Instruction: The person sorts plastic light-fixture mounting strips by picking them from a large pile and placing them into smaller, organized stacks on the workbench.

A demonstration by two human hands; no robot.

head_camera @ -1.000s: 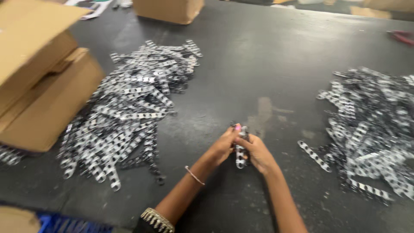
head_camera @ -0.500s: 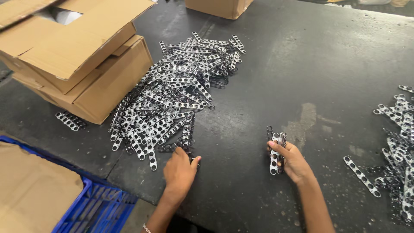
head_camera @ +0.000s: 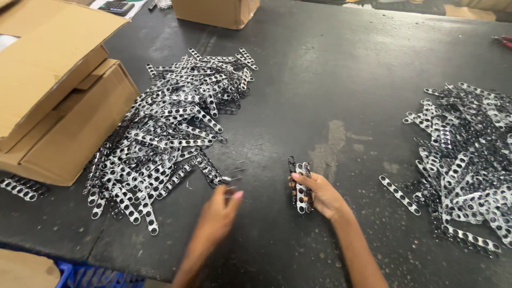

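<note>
While clasped: strip bundle in right hand

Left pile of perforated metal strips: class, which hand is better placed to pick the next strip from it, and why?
Left. The left hand is free and nearest the left pile; the right hand already grips a bundle of strips.
</note>
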